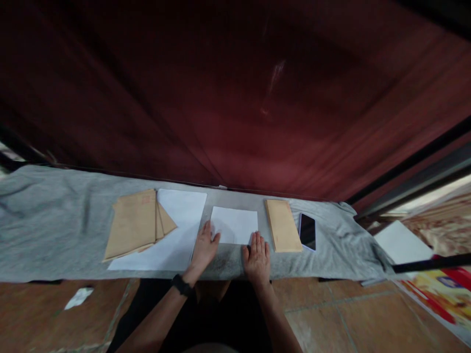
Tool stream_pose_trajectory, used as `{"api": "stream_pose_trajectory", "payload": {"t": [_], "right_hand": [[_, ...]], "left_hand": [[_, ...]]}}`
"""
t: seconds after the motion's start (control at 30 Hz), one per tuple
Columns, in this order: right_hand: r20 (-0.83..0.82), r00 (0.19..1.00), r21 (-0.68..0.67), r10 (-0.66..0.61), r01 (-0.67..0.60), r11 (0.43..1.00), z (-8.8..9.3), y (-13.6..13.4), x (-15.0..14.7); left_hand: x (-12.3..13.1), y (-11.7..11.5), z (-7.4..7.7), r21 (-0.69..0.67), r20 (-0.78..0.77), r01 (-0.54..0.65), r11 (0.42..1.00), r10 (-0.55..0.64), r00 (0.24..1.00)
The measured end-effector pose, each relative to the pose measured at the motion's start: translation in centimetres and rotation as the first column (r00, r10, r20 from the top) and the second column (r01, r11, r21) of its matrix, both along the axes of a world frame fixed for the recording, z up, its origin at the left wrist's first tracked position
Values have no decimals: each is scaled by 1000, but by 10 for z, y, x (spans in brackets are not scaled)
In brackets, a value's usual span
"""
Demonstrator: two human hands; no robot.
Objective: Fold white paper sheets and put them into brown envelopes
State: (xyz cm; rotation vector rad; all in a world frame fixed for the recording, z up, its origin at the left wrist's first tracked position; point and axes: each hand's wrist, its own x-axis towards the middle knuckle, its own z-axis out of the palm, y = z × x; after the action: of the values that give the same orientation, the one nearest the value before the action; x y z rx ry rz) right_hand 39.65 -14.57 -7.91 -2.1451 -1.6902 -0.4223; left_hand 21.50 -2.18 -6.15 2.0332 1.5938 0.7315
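Observation:
A white sheet of paper (235, 223) lies flat in front of me on the grey cloth, wider than it is deep. My left hand (205, 247) rests at its lower left corner, fingers stretched out and thumb apart. At the lower right corner lies my right hand (257, 257), palm down with the fingers extended, fingertips at the paper's edge. Neither hand grips anything. Left of my left hand is larger white paper (180, 211), partly covered by several brown envelopes (134, 220). To the right of my right hand sits a stack of brown envelopes (283, 225).
Grey cloth (55, 220) covers the narrow bench. A phone (307, 231) lies beyond the right-hand envelopes. Behind the bench rises a dark red panel (239, 122). A white board-like piece (403, 242) and a colourful box (441, 294) are at the far right. A paper scrap (78, 297) lies on the tiled floor.

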Motion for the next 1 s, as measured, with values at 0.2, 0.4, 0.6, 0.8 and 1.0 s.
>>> {"api": "stream_pose_trajectory", "payload": {"t": [0.2,0.4,0.6,0.8,1.0], "right_hand": [[-9,1000,-2,-1,1,1000,2,0,-1],[-121,992,-28,39,-43,999,13,-1,2],[-251,936,-66,248,-272,960,34,6,-19],[-248,930,-113,273,-307,945,34,6,-40],[-174,961,-105,217,-237,966,26,2,-28]], "left_hand": [[-4,9,11,-50,44,-81,995,83,996],[9,-24,13,310,-107,109,945,-79,991],[24,-61,3,290,-351,390,874,-282,893],[18,-69,1,240,-483,415,877,-263,835],[15,-71,8,231,-454,341,911,-209,866]]}}
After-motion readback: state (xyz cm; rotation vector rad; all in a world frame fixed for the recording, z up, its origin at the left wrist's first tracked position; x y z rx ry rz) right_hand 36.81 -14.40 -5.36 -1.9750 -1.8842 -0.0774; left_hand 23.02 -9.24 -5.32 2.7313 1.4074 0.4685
